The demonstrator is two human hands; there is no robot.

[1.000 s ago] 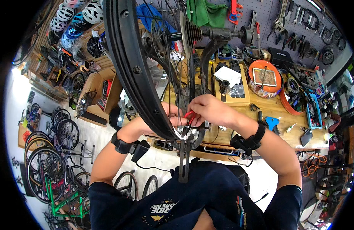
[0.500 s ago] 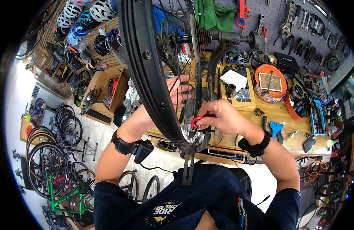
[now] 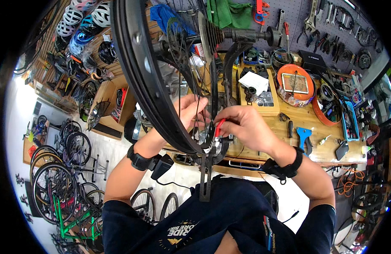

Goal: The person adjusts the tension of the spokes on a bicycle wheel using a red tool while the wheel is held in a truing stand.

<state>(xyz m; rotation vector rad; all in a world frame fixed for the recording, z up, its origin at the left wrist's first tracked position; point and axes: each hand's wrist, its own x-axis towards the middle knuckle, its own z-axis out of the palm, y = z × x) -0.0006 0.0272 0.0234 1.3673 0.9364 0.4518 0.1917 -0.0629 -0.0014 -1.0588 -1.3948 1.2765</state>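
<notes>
A black-rimmed bicycle wheel [image 3: 138, 72] stands upright in a dark truing stand [image 3: 234, 59], with its cassette [image 3: 211, 36] at the hub. My right hand [image 3: 246, 127] is closed on a small red spoke wrench [image 3: 219, 127], held low at the rim among the spokes. Across the wheel, my left hand [image 3: 189, 111] reaches in from the left side, partly hidden by the rim. Its thumb and fingers are bent together around a spoke. Below the rim, the stand's slotted metal bar [image 3: 206, 182] points toward my chest.
On the wooden bench [image 3: 267, 146] lie a screwdriver [image 3: 290, 129], a blue tool [image 3: 304, 137] and a cardboard tray [image 3: 267, 108]. An orange round tub [image 3: 295, 70] stands farther back. Tools hang on the pegboard. A cardboard box [image 3: 112, 106] and several bicycles [image 3: 55, 182] are at the left.
My left fingers, stretched out before, have bent in around the spokes. The red spoke wrench has tilted more upright in my right hand. The wheel and stand appear farther left in view.
</notes>
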